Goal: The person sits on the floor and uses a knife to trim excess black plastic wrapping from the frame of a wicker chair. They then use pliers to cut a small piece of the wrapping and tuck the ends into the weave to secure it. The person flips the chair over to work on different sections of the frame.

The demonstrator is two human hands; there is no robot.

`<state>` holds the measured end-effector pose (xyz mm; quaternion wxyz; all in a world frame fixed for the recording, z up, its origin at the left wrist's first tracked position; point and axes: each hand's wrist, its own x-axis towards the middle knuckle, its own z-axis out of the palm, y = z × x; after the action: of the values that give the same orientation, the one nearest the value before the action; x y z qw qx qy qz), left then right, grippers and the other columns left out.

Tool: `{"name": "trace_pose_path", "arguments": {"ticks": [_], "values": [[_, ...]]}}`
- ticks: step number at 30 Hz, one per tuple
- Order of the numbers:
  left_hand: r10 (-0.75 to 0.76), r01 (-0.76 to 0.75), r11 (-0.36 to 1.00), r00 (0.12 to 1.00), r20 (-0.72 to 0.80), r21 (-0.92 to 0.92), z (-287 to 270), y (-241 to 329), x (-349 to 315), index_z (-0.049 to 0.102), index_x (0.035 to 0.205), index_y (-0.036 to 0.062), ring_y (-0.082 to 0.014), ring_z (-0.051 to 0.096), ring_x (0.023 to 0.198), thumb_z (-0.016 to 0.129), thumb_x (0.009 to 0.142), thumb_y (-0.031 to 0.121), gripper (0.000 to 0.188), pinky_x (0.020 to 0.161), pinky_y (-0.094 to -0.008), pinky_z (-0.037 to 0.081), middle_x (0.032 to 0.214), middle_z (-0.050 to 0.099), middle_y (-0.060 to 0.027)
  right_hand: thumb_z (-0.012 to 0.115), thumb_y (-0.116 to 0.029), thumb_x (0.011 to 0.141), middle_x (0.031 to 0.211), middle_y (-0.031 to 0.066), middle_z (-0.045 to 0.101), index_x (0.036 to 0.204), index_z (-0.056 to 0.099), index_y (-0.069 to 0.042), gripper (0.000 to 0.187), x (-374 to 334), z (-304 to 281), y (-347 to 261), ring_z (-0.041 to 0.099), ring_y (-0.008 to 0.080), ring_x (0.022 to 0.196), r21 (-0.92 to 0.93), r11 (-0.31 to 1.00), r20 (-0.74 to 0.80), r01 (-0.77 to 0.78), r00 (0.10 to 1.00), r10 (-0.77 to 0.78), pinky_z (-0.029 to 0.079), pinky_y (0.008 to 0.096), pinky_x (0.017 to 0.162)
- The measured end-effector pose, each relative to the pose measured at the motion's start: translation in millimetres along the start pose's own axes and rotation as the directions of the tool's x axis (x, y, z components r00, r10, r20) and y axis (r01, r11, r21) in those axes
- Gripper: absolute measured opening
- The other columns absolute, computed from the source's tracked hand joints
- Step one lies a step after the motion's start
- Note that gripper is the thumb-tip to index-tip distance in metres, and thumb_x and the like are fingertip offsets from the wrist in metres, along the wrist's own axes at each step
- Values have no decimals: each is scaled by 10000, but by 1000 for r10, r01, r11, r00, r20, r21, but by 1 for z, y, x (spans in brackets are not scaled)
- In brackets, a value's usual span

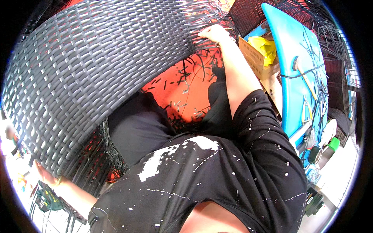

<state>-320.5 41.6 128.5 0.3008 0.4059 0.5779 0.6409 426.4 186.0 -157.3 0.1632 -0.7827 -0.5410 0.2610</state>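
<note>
A black shirt (217, 174) lies below the grey weave (112, 50) at upper left, the right hand (214, 34), fingers curled, at its loose strands (206, 15), any grip unclear, the left hand (46, 175) by its lower edge, opening impossible to tell, with red floor (182, 93) alongside and a hammer (307, 82) on a blue panel (287, 42) farther right.

Black scraps (184, 66) on red floor (160, 95)
</note>
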Motion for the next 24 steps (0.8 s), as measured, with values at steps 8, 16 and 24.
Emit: {"name": "trace_pose_path", "arguments": {"ticks": [8, 16, 24], "values": [[-66, 67, 996, 997, 29, -53, 16, 3, -7, 529, 1440, -15, -341, 646, 1209, 533, 1018, 326, 542, 1054, -533, 501, 1392, 619, -196, 771, -327, 907, 856, 17, 758, 1084, 755, -52, 328, 31, 28, 40, 678, 130, 720, 483, 871, 230, -92, 973, -25, 508, 318, 693], [-68, 74, 994, 994, 82, -83, 0, -6, -8, 542, 1440, 7, -328, 644, 1218, 518, 1034, 340, 525, 1060, -530, 490, 1395, 627, -180, 701, -260, 984, 850, -9, 695, 955, 687, -116, 147, 23, 63, 27, 601, 120, 679, 837, 128, 514, -531, 845, 147, 448, 279, 570], [-74, 107, 985, 971, 227, -138, -11, -2, -10, 558, 1397, -44, -288, 641, 1201, 513, 1047, 273, 474, 1044, -465, 494, 1331, 650, -194, 837, -214, 862, 876, -27, 714, 1014, 749, -106, 205, 21, 59, 16, 609, 85, 717, 860, 348, 322, -374, 925, 199, 462, 279, 674]]}}
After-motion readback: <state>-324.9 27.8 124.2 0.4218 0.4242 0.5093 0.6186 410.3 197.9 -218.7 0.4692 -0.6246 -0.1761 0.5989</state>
